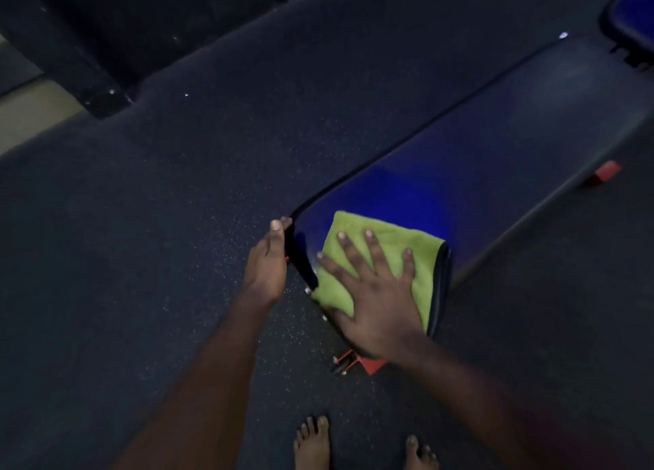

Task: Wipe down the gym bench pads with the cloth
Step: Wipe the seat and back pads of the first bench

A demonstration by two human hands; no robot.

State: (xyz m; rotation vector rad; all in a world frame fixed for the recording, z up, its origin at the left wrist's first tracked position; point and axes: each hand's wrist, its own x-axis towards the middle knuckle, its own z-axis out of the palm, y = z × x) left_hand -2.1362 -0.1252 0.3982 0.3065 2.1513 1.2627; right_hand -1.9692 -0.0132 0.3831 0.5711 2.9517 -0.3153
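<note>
Cloth [382, 253] on bench pad [495, 143]

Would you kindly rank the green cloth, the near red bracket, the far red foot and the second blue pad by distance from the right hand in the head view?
1. green cloth, under the right hand.
2. near red bracket, below the wrist.
3. far red foot, right of bench.
4. second blue pad, top right corner.

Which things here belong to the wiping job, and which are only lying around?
For the job: green cloth, long blue pad, second blue pad, right hand pressing the cloth, left hand touching the pad's end.
Only around: red frame bracket, bare feet.
</note>
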